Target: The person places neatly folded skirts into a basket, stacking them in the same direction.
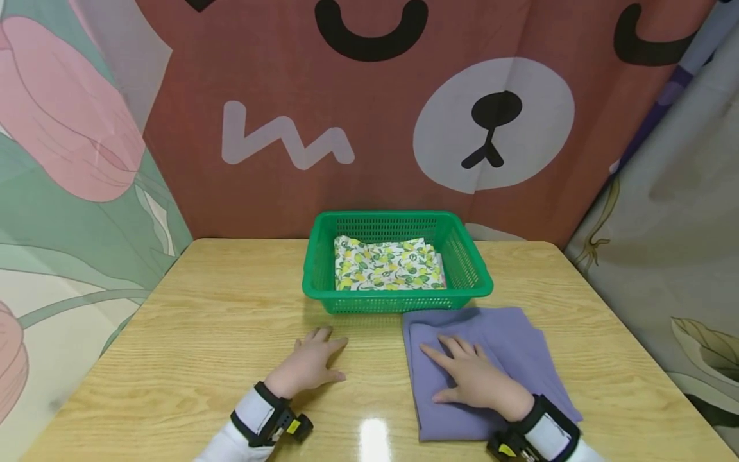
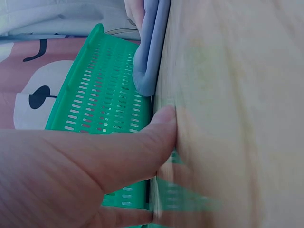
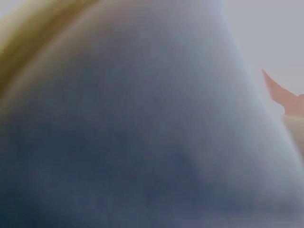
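Note:
A folded purple cloth lies on the table, its back edge close to the green basket. My right hand rests on the cloth with its fingers spread. To the left, my left hand touches the bare tabletop, fingers apart and holding nothing; its thumb shows in the left wrist view. Blurred purple cloth fills most of the right wrist view. Behind both hands stands a green plastic basket, with a folded lemon-print cloth inside.
The wooden table reaches back to a hanging brown cloth printed with a bear face. Patterned curtains hang at the left and right.

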Motion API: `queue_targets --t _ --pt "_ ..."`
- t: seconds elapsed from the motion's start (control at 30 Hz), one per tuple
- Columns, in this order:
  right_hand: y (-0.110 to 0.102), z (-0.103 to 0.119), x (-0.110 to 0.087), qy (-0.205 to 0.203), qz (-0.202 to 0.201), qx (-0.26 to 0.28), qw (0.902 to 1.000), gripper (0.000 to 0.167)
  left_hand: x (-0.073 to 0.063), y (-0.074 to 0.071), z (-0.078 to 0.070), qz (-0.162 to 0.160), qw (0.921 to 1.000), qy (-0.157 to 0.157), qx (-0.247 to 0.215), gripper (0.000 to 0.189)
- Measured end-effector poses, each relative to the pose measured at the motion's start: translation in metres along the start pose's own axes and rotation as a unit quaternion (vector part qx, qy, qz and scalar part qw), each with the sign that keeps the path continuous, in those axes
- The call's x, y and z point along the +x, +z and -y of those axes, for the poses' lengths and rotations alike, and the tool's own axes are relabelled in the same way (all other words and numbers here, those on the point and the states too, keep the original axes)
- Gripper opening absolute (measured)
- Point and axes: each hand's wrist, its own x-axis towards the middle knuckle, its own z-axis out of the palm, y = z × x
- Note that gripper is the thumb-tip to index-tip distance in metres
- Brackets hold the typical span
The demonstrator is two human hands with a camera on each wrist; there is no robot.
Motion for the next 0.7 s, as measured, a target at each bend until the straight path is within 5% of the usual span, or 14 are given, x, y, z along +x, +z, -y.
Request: queue_targets --t 0.7 --pt "0.016 0.037 0.026 0.01 -0.01 0.0 0.9999 0.083 0.0 0.001 -0.001 0.0 1.0 0.002 0.002 0.064"
